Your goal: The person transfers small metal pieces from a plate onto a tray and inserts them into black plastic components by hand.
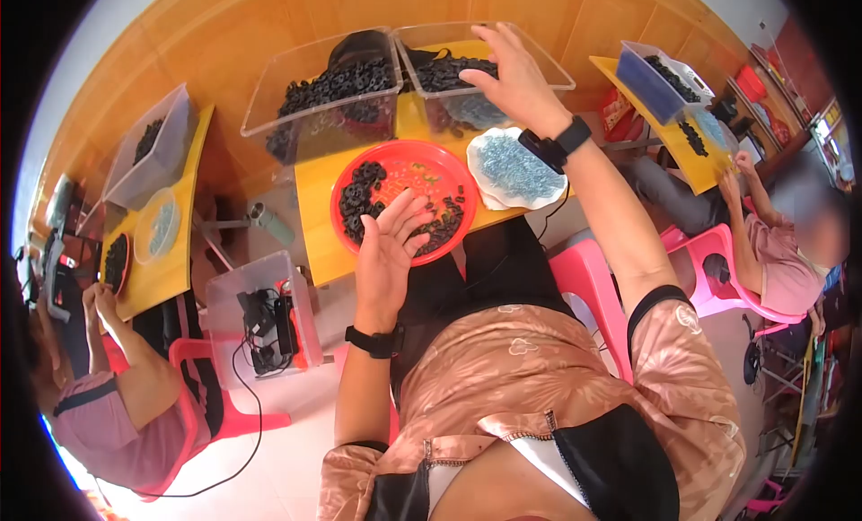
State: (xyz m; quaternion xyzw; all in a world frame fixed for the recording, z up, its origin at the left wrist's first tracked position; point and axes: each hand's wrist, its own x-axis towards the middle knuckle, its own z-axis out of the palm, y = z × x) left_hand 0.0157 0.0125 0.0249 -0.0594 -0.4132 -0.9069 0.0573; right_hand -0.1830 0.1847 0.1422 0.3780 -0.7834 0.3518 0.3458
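My left hand (388, 247) is palm up with its fingers spread, over the near edge of a round red tray (467, 184). Small black ring-like parts (361, 193) lie heaped in the tray's left side, with smaller black pieces (442, 227) at its right. My right hand (519, 79) is raised, fingers apart, in front of a clear plastic bin (552, 77) at the back right. Nothing shows in its fingers. Below that wrist stands a white scalloped dish (489, 202) full of small bluish, shiny pieces (516, 166).
Another clear bin (256, 117) holding black rings stands at the back left of the yellow table (328, 261). A box of cables (269, 323) is on the floor at left. Co-workers sit at yellow tables on both sides. A pink chair (588, 292) is close at my right.
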